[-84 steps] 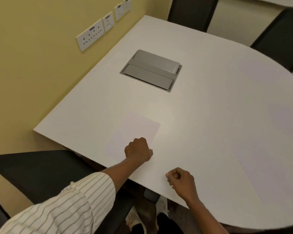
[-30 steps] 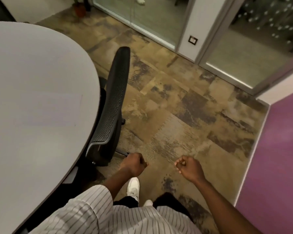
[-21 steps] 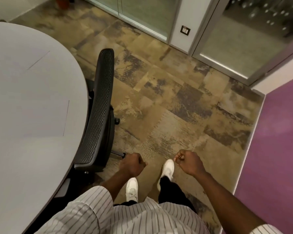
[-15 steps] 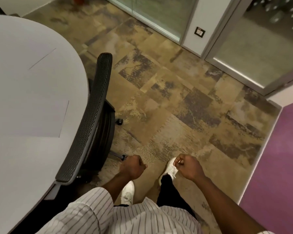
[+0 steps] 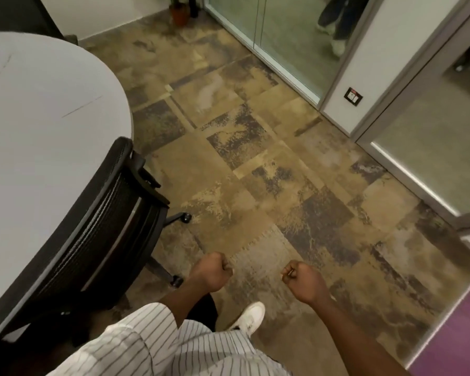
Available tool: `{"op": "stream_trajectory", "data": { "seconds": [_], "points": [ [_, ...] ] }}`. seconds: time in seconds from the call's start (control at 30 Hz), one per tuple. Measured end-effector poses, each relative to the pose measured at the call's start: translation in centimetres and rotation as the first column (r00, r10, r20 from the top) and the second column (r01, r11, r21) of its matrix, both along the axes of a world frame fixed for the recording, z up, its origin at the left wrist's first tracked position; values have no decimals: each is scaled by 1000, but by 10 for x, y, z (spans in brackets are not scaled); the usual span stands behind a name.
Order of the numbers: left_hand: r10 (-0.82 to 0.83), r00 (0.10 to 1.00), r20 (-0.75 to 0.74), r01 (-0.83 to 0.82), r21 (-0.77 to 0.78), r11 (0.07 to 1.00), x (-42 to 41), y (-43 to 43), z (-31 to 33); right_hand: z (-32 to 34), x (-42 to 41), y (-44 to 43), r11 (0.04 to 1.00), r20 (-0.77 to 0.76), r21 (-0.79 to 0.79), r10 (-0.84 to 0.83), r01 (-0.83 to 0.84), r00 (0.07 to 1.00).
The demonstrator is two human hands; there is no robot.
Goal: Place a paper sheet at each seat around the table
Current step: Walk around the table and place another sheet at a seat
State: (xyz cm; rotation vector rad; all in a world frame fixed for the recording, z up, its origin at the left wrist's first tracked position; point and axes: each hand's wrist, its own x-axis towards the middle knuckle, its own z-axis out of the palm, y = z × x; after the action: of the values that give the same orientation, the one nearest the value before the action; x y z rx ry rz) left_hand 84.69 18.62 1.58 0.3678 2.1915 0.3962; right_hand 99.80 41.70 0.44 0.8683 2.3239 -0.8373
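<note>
The white rounded table [image 5: 38,164] fills the left of the view. A white paper sheet [image 5: 36,85] lies flat on it near the curved edge, showing only by its thin edge lines. A black mesh office chair [image 5: 101,223] stands pushed against the table's edge. My left hand [image 5: 212,271] and my right hand [image 5: 303,279] are both clenched into fists with nothing in them. They hang over the carpet, to the right of the chair and away from the table.
Patterned brown carpet tiles [image 5: 269,172] cover the floor ahead. Glass doors with metal frames [image 5: 282,44] run along the far right, with a person's legs [image 5: 337,20] behind them. A potted plant [image 5: 179,12] stands by the far wall, and a purple wall [image 5: 459,335] is at the lower right.
I have turned away from the table's sheet and walked along its rounded edge past the black chair. Both fists stayed closed and empty throughout.
</note>
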Motion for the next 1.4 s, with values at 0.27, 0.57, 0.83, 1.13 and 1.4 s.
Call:
{"op": "stream_trajectory", "data": {
  "seconds": [0.27, 0.57, 0.83, 1.13, 1.4],
  "points": [
    [66, 997, -46, -65, 34, 997, -81, 93, 7, 0, -81, 88, 1000, -29, -8, 8, -9, 1000],
    [40, 997, -64, -37, 37, 999, -217, 176, -4, 0, -222, 184, 996, -82, 43, 84, -81, 993],
    [102, 990, -96, -100, 28, 995, -341, 235, 9, 19, -353, 246, 994, -110, 18, 108, -107, 988],
    [232, 970, -73, -234, -13, 972, -434, 268, -4, 12, -496, 310, 975, -80, 23, 221, -220, 972],
    [476, 870, -126, -484, -38, 874, -536, 303, 7, 17, -653, 369, 886, -70, 47, 464, -461, 883]
  ]
}}
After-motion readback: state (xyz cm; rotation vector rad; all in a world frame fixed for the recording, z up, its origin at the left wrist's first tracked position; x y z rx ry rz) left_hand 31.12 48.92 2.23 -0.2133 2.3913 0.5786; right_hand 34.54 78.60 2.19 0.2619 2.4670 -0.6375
